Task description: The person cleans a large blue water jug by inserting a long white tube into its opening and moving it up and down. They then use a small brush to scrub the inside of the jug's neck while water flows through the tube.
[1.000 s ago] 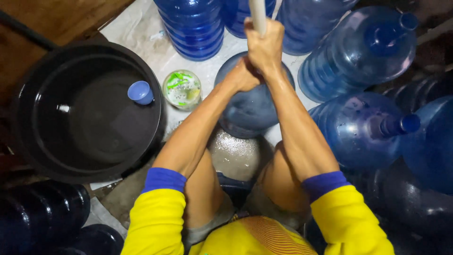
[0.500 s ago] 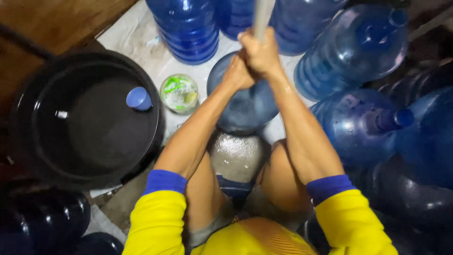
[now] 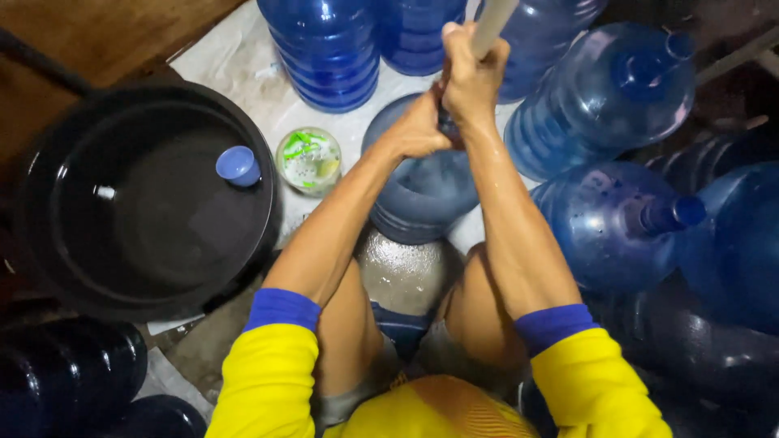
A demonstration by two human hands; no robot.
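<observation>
I look straight down on both of my hands, stacked on a pale rod [image 3: 495, 20] that runs up out of the top edge of the view. My right hand [image 3: 471, 77] is the upper one, its fingers closed tightly around the rod; my left hand [image 3: 418, 130] sits just below and to the left, touching the right, curled shut at the mouth of a blue jug [image 3: 422, 191], though I cannot tell whether it grips the rod or the jug's neck, since the hands hide that spot. The jug stands upright between my knees, on a pale floor [image 3: 235, 57]. Left of the jug, just beside it, is a small round cup [image 3: 308, 160] with green and white contents. Farther left is a large black tub [image 3: 49, 203] holding dark water, with a small blue cap [image 3: 238, 165] floating near its right wall. More blue jugs crowd around: two upright ones [image 3: 329, 49] beyond my hands, and several lying tilted at right [image 3: 608, 89], one with its capped neck [image 3: 673, 212] pointing right. Dark jugs [image 3: 73, 365] lie at lower left. My sleeves [image 3: 264, 373] are yellow with blue cuffs.
</observation>
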